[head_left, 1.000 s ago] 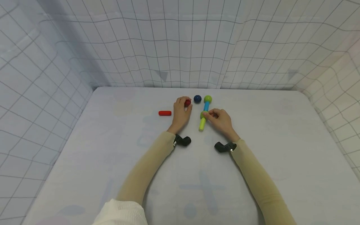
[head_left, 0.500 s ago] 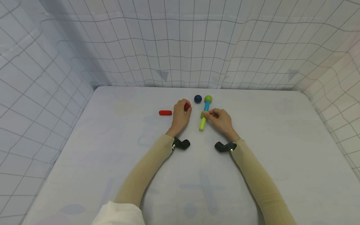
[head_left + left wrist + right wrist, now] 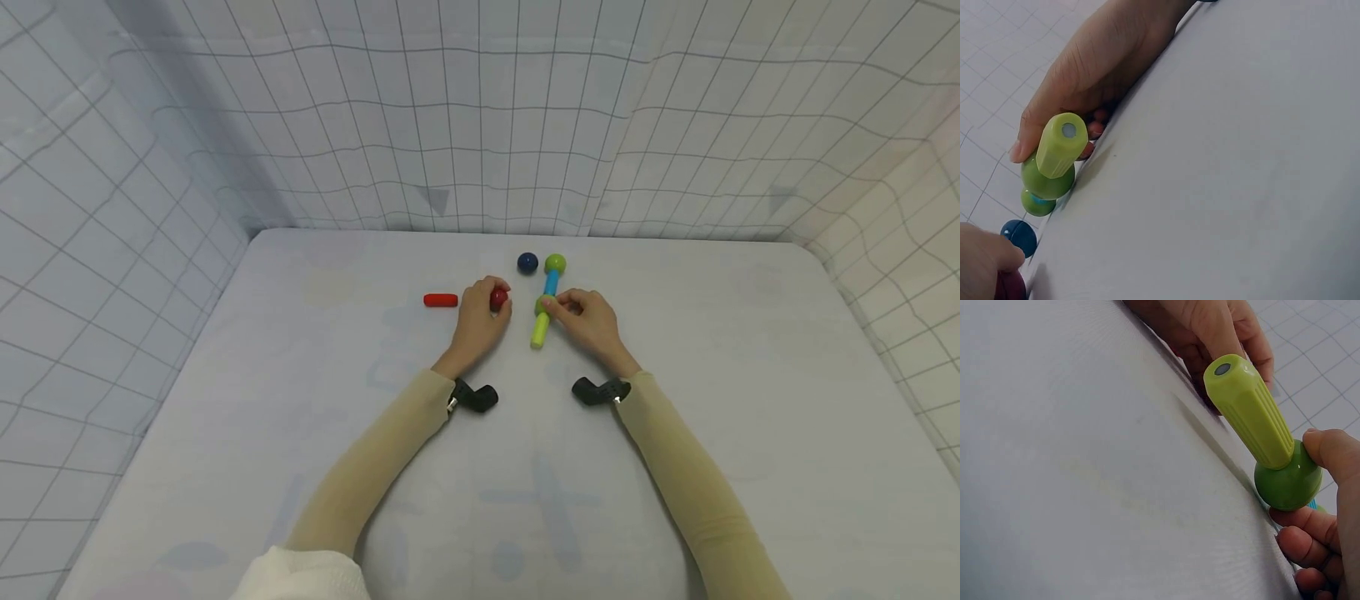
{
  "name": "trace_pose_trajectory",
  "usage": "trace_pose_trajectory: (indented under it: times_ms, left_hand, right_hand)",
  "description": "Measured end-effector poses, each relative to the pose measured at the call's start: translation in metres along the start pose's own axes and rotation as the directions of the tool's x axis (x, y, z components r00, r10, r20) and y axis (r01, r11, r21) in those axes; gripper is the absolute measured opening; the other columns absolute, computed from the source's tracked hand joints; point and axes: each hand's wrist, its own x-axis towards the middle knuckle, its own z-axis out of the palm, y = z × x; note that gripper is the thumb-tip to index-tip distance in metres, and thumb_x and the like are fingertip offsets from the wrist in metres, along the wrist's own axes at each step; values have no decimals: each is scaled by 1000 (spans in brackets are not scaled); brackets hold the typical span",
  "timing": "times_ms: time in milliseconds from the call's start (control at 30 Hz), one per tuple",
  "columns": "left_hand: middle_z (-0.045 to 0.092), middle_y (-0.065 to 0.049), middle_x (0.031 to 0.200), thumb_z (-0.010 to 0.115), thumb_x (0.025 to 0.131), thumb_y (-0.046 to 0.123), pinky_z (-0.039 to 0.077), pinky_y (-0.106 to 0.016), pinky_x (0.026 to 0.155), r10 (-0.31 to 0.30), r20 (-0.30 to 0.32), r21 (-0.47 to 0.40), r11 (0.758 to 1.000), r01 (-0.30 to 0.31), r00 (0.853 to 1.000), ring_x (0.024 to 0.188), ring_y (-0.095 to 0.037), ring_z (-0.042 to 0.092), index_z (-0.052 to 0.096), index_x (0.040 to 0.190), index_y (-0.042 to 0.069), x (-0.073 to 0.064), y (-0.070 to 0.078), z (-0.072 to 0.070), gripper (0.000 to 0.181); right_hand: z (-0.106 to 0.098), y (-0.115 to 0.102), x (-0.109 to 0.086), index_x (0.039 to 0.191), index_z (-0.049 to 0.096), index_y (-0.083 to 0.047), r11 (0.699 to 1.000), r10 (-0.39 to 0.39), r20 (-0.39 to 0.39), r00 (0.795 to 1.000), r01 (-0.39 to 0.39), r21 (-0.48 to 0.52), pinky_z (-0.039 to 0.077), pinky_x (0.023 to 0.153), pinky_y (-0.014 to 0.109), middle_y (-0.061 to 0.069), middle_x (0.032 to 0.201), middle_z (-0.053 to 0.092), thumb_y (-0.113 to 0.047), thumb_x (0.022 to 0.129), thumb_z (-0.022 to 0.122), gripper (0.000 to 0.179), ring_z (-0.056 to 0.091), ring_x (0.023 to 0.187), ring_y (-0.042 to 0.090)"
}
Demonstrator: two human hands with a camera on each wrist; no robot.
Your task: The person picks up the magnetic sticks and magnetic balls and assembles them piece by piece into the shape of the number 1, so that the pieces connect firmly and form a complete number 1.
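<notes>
My left hand (image 3: 477, 321) holds a glossy red ball (image 3: 498, 297) between thumb and fingers, close over the table. In the left wrist view its thumb (image 3: 1004, 250) covers part of that dark red ball (image 3: 1010, 286). My right hand (image 3: 592, 323) pinches a green ball (image 3: 1288, 478) in a joined rod. From this ball a ribbed yellow-green stick (image 3: 1250, 412), with a grey disc in its end, points toward me. On the far side a light blue stick (image 3: 551, 283) leads to another green ball (image 3: 555, 263).
A dark blue ball (image 3: 528, 263) lies near the far table edge, left of the rod's far end. Left of my left hand rests a red stick (image 3: 440, 300). The white table (image 3: 480, 467) meets grid-patterned curtains (image 3: 480, 125) at the back and sides.
My left hand has drawn back toward me, bringing the red ball with it. The right hand and the joined rod stay where they were.
</notes>
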Motion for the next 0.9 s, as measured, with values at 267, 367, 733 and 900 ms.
trace_pose_trajectory:
  times_ms: [267,367,733,900]
  left_hand:
    - [54,-16,115,67,89,10,41,-35,91,-25,40,-62,998,27,999,106,-26,50,65,117,5,-13,2,-8,28]
    - [50,-15,109,70,88,13,42,-33,84,-44,57,-51,998,47,997,99,-24,49,67,117,8,-17,2,-8,30]
    - [59,-6,96,77,81,24,34,-31,70,-17,82,-5,1000,18,997,83,-21,43,70,112,12,-35,8,-14,34]
    - [60,-5,98,78,80,16,37,-30,72,-10,70,-61,998,15,997,84,-19,47,71,109,11,-43,7,-15,30]
  right_hand:
    - [1,0,0,93,72,-5,1000,-2,2,1000,2,1,33,63,32,6,77,60,-40,88,66,36,45,74,22]
    - [1,0,0,93,72,-4,1000,-3,1,1000,3,-3,33,63,31,6,77,60,-40,88,66,36,45,74,21]
    - [0,1,0,94,71,-5,1000,19,5,1000,-19,-1,32,63,32,6,78,59,-40,89,65,37,45,74,22]
    - [1,2,0,95,71,-6,1000,30,19,999,-30,-2,33,65,31,6,79,59,-43,89,64,39,45,75,21]
